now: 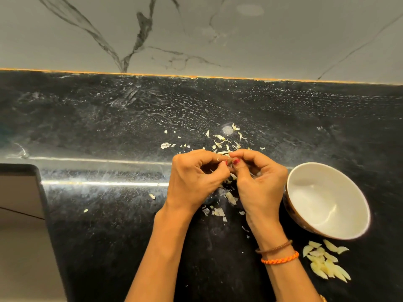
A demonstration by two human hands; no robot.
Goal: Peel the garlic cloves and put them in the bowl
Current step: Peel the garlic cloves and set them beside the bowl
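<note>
Garlic cloves [327,261] are lying in a loose heap at five o'clock, nearest the camera, on the black stone counter [109,225]. Just beyond them the white bowl [327,199] is sitting at three o'clock, holding nothing. At centre the left hand [194,182] and right hand [261,184] are curling together, fingertips pinching one small clove, mostly hidden between them, and seemingly working its skin loose. Peelings [222,140] are littering the counter toward twelve o'clock. Next, the bare clove needs carrying right and dropping into the bowl. No writing is showing.
</note>
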